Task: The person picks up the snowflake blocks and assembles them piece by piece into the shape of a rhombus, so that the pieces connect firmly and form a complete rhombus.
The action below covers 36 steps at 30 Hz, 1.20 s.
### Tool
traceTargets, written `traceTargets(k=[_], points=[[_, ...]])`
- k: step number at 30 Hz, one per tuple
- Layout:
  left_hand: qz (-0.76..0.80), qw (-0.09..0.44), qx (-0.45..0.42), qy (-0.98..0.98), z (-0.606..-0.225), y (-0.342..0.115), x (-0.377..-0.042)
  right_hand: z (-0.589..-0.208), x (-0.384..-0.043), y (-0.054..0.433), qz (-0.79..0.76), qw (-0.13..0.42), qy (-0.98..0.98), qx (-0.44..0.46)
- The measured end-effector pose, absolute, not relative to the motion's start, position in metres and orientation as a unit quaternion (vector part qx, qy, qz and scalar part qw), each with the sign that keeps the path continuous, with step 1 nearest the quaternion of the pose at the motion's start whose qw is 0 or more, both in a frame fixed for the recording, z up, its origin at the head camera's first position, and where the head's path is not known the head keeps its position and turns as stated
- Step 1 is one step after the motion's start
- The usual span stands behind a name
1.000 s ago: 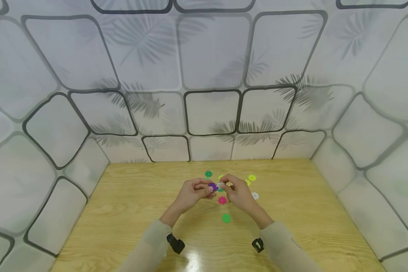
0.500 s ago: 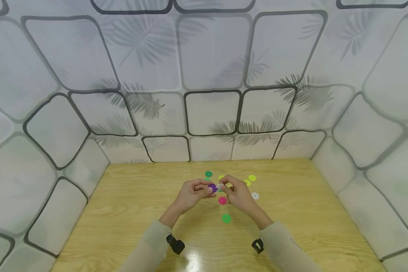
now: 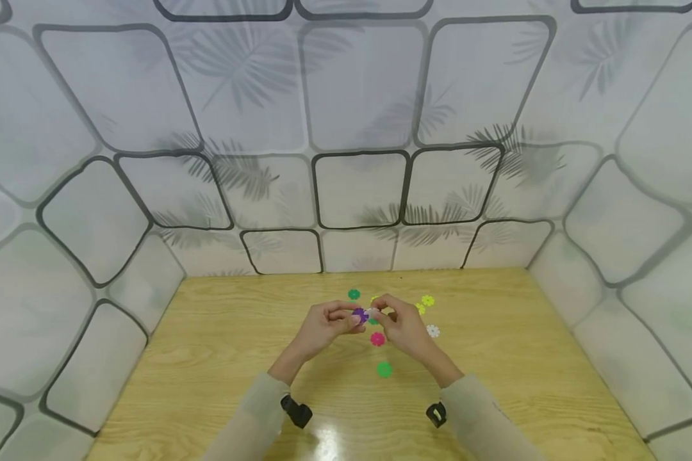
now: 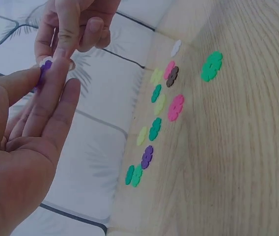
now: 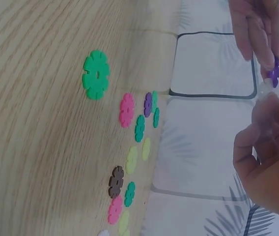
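Note:
Thumb and fingers of my left hand [image 3: 323,330] pinch a purple snowflake disc [image 3: 360,315], a flat plastic piece with a notched rim. Facing it, my right hand [image 3: 405,325] pinches a white snowflake disc [image 5: 267,91], which its fingers partly cover. The two discs meet edge to edge above the table, as the right wrist view shows. Below the hands lie a pink disc [image 3: 377,339] and, nearer the body, a green disc [image 3: 384,369].
More discs lie loose on the wooden table [image 3: 219,358]: a dark green one [image 3: 354,294], a yellow one [image 3: 428,300], a white one [image 3: 433,331], a brown one [image 5: 116,182] and a second purple one [image 4: 147,157]. Patterned walls [image 3: 357,250] border the table's back and sides.
Both hands stay in nearly the same place, the purple and white discs still between them. Only a slight shift of the fingers and discs shows.

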<state>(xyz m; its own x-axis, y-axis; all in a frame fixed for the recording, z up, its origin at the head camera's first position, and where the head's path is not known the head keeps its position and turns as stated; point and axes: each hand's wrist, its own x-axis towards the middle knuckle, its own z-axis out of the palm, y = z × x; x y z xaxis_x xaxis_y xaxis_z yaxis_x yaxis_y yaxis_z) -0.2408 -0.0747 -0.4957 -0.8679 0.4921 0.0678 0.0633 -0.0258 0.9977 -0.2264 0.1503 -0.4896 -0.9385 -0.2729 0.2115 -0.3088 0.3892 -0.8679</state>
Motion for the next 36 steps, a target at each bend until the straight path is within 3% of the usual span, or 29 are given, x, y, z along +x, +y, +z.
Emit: traceTargets(k=[11,21,36], points=[[0.604,0.113,0.216,0.759,-0.490,-0.067,-0.235,-0.496,-0.225,0.150,0.504,0.008,-0.840,0.200],[0.584,0.084,0.196,0.783,-0.491,-0.068,-0.233,-0.493,-0.220,0.153,0.525,-0.006,-0.834,0.169],[0.606,0.063,0.167,0.775,-0.491,-0.073,-0.237,-0.532,-0.235,0.169,0.477,-0.032,-0.863,0.164]])
